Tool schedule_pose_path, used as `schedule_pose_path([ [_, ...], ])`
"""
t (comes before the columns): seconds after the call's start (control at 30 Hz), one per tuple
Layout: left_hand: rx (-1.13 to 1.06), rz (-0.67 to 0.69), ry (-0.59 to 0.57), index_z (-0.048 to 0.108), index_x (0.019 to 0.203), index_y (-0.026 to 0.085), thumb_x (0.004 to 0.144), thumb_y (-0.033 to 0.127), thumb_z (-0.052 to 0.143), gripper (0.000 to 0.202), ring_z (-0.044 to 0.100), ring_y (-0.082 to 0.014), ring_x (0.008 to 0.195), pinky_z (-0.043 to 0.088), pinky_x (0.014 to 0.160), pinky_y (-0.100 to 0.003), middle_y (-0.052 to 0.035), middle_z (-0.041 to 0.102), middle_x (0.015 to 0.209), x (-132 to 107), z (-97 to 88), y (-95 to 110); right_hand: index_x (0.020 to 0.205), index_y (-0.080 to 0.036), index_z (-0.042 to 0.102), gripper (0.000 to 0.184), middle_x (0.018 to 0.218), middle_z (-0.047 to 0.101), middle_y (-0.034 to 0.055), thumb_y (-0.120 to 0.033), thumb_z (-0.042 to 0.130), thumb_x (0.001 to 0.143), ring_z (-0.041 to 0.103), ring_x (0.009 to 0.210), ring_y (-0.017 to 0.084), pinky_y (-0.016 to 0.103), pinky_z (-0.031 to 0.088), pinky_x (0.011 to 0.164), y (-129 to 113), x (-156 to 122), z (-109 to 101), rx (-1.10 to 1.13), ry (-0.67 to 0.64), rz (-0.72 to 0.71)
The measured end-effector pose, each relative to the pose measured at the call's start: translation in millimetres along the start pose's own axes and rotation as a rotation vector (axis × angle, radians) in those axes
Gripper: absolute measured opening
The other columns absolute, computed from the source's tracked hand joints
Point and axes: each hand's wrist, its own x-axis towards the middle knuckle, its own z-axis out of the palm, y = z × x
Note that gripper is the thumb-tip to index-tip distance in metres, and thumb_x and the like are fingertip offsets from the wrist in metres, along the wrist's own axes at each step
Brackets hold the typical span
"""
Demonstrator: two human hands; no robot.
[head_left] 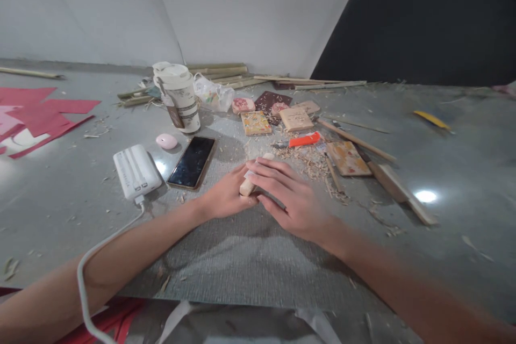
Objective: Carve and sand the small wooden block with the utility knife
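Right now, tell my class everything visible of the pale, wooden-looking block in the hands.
The pale, wooden-looking block is small, with a blunt near end. It slants away to the right, held in the left hand. The right hand lies across it, hiding much of its middle; a small whitish patch shows there, its nature unclear.

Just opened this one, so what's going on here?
A person holds a small pale block in the left hand, with the fingers of the right hand over it; whether those fingers grip it is unclear. Just beyond the hands, an orange-handled knife lies on the table among pale shavings, not in use. A phone and a white power bank with a cable plugged in lie to the left.
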Motion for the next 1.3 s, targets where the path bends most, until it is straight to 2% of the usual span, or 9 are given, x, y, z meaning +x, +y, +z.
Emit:
schedule_pose_path([
  [0.17, -0.031, 0.000, 0.015, 0.065, 0.134, 0.021, 0.106, 0.047, 0.064, 0.037, 0.062, -0.0366, 0.144, 0.052, 0.124, -0.057, -0.0152, 0.066, 0.153, -1, 0.0, -1, 0.155, -0.023, 0.059, 0.045, 0.159, 0.069, 0.0108, -0.012, 0.059, 0.111, 0.057, 0.157, 0.028, 0.056, 0.056, 0.128, -1, 0, 0, 0.004, -0.004, 0.005],
  [0.37, -0.054, -0.015, 0.025, 0.065, 0.133, 0.022, 0.103, 0.042, 0.067, 0.036, 0.061, -0.0375, 0.146, 0.053, 0.123, -0.058, -0.0149, 0.068, 0.148, -1, 2.4, -2, 0.153, -0.021, 0.060, 0.043, 0.160, 0.068, 0.0113, -0.013, 0.059, 0.111, 0.056, 0.157, 0.028, 0.056, 0.055, 0.129, 0, -1, 0, 0.005, -0.006, 0.010],
  [0.57, -0.075, -0.001, 0.039, 0.065, 0.133, 0.022, 0.103, 0.045, 0.069, 0.038, 0.062, -0.0376, 0.145, 0.053, 0.124, -0.059, -0.0153, 0.069, 0.147, -1, 3.5, -5, 0.153, -0.022, 0.060, 0.043, 0.160, 0.068, 0.0114, -0.013, 0.059, 0.111, 0.056, 0.157, 0.028, 0.057, 0.055, 0.129, 0, -1, 0, 0.008, -0.012, 0.014],
  [0.7, -0.065, 0.006, 0.037, 0.065, 0.131, 0.020, 0.102, 0.039, 0.068, 0.036, 0.061, -0.0378, 0.146, 0.052, 0.124, -0.058, -0.0165, 0.067, 0.149, 0, 2.3, -2, 0.154, -0.022, 0.060, 0.043, 0.159, 0.068, 0.0114, -0.013, 0.059, 0.112, 0.055, 0.157, 0.028, 0.057, 0.054, 0.129, 1, -1, 1, 0.010, -0.004, 0.002],
  [0.87, -0.021, -0.001, -0.004, 0.066, 0.118, 0.019, 0.095, 0.026, 0.060, 0.024, 0.058, -0.0386, 0.148, 0.052, 0.124, -0.060, -0.0161, 0.067, 0.148, 2, -0.6, 4, 0.154, -0.023, 0.061, 0.044, 0.156, 0.071, 0.0100, -0.010, 0.056, 0.112, 0.058, 0.154, 0.027, 0.054, 0.057, 0.127, 4, -2, 1, 0.013, 0.015, -0.034],
  [1.13, 0.002, -0.073, -0.002, 0.064, 0.123, 0.020, 0.094, 0.025, 0.062, 0.029, 0.063, -0.0361, 0.142, 0.053, 0.123, -0.058, -0.0144, 0.069, 0.143, 3, 0.6, 7, 0.160, -0.027, 0.057, 0.054, 0.159, 0.069, 0.0078, -0.004, 0.052, 0.111, 0.056, 0.156, 0.024, 0.053, 0.056, 0.128, 13, -4, 0, 0.034, 0.009, -0.052],
  [1.3, 0.032, -0.045, -0.002, 0.064, 0.122, 0.021, 0.095, 0.024, 0.062, 0.027, 0.063, -0.0346, 0.142, 0.053, 0.123, -0.056, -0.0136, 0.069, 0.143, 4, 0.5, 6, 0.159, -0.024, 0.059, 0.055, 0.159, 0.069, 0.0084, -0.002, 0.050, 0.110, 0.056, 0.157, 0.024, 0.052, 0.055, 0.129, 15, -4, -3, 0.024, 0.005, -0.068],
])
